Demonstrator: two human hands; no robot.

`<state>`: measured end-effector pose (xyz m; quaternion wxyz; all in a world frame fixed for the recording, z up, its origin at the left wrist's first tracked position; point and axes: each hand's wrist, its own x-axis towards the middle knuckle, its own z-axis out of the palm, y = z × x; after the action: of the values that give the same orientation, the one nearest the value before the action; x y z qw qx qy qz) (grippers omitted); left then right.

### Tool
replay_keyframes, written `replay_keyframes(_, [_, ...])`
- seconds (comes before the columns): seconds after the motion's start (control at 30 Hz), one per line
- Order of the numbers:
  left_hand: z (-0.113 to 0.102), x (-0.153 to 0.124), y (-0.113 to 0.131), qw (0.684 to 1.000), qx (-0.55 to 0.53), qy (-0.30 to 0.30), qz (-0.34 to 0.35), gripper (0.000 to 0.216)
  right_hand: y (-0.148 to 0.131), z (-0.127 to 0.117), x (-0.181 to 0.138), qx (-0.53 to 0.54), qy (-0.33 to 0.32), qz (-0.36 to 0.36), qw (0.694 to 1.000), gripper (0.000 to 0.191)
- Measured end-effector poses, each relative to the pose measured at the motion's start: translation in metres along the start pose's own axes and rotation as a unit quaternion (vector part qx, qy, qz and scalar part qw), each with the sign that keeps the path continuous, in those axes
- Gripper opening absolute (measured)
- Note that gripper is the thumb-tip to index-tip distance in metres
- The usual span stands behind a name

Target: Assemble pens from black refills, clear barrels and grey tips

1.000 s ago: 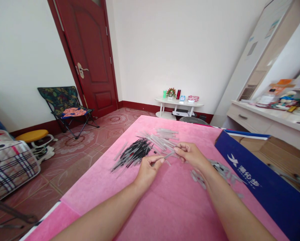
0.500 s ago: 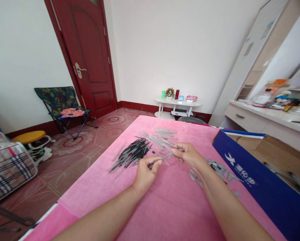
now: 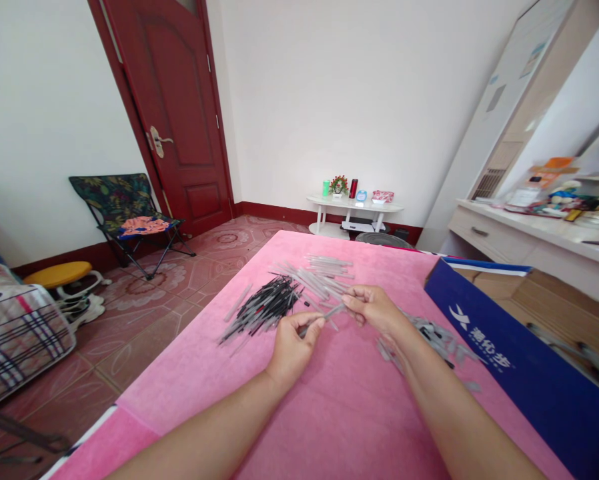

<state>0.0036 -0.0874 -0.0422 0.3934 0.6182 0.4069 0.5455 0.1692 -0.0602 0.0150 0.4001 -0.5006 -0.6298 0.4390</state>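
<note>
My left hand [image 3: 297, 337] is closed in a pinch on one end of a slim greyish pen [image 3: 333, 311]. The fingers of my right hand [image 3: 369, 304] are closed around its other end, so the pen spans both hands just above the cloth. What sits inside my fingertips is hidden. Left of my hands lies a heap of thin black-and-grey pen refills [image 3: 267, 303]. Behind them are translucent pen barrels [image 3: 314, 280], lying roughly parallel. Beside my right forearm is a pile of small grey translucent pieces [image 3: 442, 337], which look like pen caps and are partly covered by the arm.
A pink cloth [image 3: 299, 413] covers the table. On its right stands an open blue box [image 3: 499, 340] with more grey pieces inside. Farther off are a folding chair [image 3: 124, 207], a yellow stool [image 3: 59, 273], a low white table [image 3: 354, 202] and a cluttered dresser [image 3: 544, 227].
Both hands stay in nearly the same place, still pinching the pen between them. Any shift is very slight, and the piles look unchanged.
</note>
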Motion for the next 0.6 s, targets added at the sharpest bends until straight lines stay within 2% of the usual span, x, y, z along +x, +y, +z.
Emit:
replay_keyframes(0.23, [0.001,0.005,0.002,0.999,-0.046,-0.018,-0.011,0.03,-0.008,-0.009,-0.003,0.0,0.003,0.038,0.999,0.028])
replay_keyframes(0.33, [0.001,0.006,0.002,0.998,-0.06,-0.015,-0.023,0.033,-0.011,-0.02,-0.005,0.003,0.032,0.043,0.999,0.027])
replay_keyframes(0.4, [0.0,0.007,0.0,0.997,-0.074,-0.007,-0.031,0.035,-0.015,-0.032,-0.007,0.006,0.084,0.049,0.995,0.026])
replay_keyframes(0.5, [0.001,0.008,-0.003,0.995,-0.091,-0.002,-0.038,0.036,-0.025,-0.06,-0.015,-0.004,0.212,0.018,0.977,0.024])
replay_keyframes(0.6, [0.002,0.009,-0.004,0.995,-0.09,-0.016,-0.042,0.036,-0.036,-0.1,-0.035,-0.077,0.372,-0.048,0.924,0.024])
